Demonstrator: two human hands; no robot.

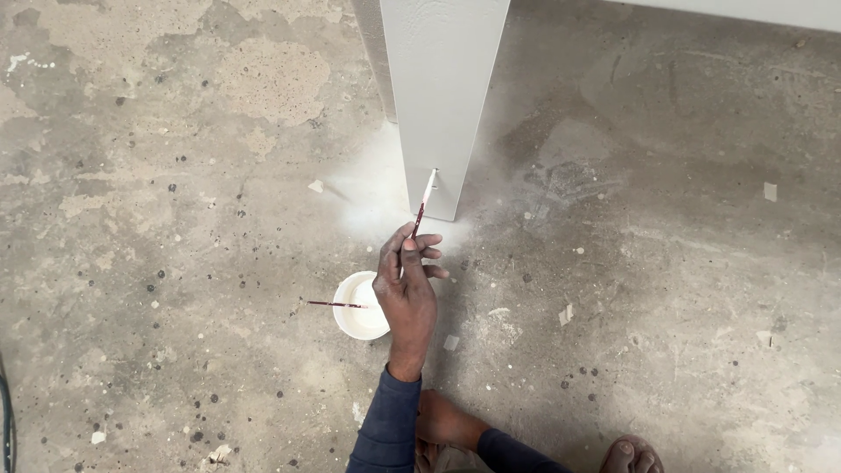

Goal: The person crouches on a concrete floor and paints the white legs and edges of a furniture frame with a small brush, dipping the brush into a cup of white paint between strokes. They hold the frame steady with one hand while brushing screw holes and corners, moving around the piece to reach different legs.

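My right hand (pixel 405 293) reaches forward from a dark blue sleeve and is shut on a thin paintbrush (pixel 424 203) with a dark red handle. The brush tip touches the lower front face of a white painted post (pixel 442 96) that stands on the concrete floor. Just left of my hand sits a small white cup of white paint (pixel 357 307), with a second thin brush (pixel 335 304) lying across its rim and pointing left. I cannot make out my left hand. A bare limb (pixel 447 420) by the sleeve is too cropped to tell hand from foot.
The stained concrete floor (pixel 175 219) is dusted white around the post's base (pixel 372 197). Bare toes (pixel 632 455) show at the bottom edge. A white panel edge (pixel 753 10) runs along the top right. A dark cable (pixel 7 420) lies at the far left.
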